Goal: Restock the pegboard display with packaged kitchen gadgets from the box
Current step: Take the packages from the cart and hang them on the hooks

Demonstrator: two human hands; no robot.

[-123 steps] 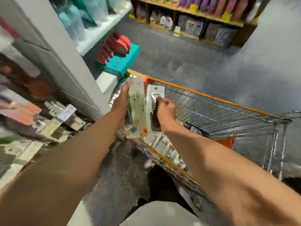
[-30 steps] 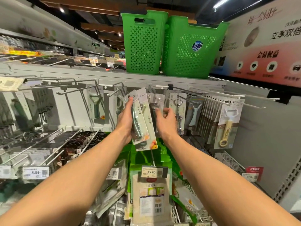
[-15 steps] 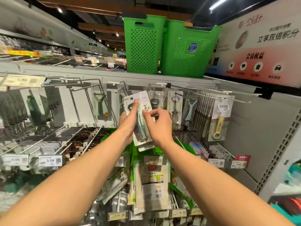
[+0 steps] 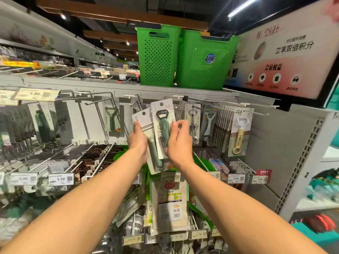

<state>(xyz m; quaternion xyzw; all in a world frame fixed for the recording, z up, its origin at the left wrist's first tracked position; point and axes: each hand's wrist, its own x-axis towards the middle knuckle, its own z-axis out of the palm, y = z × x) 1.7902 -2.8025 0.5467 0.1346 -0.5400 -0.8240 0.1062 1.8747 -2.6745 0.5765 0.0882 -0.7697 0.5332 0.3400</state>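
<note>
Both hands are raised in front of the grey pegboard. My left hand grips a carded green peeler pack, tilted left. My right hand pinches the right edge of a carded green bottle opener pack, held upright with its hang hole near the top row of metal hooks. The two packs overlap between my hands. Similar carded gadgets hang behind: a green peeler, a corkscrew, a yellow peeler.
Two green plastic baskets stand on the shelf top above. Long bare hooks jut out at upper right. Lower hooks carry packs with price tags. A large pack hangs below my hands. A wall poster is at right.
The cart is out of view; I now face the pegboard. In the last second my right hand took the bottle opener pack from the left hand's stack and raised it toward the top hooks.
</note>
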